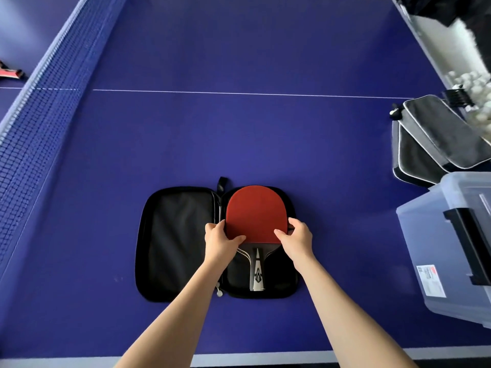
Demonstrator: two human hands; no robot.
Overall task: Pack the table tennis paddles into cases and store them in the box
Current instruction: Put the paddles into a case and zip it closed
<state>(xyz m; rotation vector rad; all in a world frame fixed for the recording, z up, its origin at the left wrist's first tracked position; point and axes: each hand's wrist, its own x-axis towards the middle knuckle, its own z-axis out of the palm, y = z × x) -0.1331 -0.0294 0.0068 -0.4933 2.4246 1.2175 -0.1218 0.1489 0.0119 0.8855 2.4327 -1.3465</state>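
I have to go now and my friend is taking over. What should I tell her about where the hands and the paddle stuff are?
Left hand and right hand each pinch the blade edges of the red-rubber paddle.
The paddle lies in the right half of the open black zip case on the blue table.
Two grey-and-black cases sit far right, by the clear plastic box.
Done: paddle placed in case.
Left: fold it shut, zip it, put it in the box. Another paddle waits beyond the net.
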